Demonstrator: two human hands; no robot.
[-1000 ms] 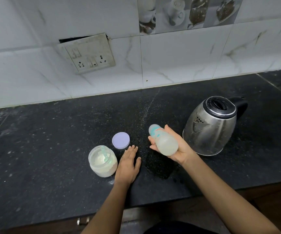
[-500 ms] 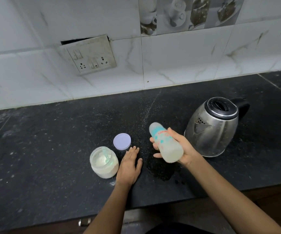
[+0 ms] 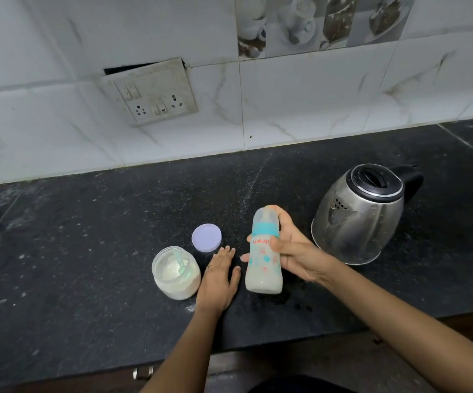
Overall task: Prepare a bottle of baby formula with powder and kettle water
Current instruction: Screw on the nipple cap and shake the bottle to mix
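Now the right hand grips the milky bottle upright, while the left hand lies flat, fingers straight, on the counter.

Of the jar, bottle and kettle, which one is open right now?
The powder jar by the left hand: its lilac lid lies apart, behind it. The baby bottle in the right hand is capped and the kettle is shut.

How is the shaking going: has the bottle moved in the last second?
Yes. The bottle in the right hand has swung nearly upright, its base moving away from the kettle.
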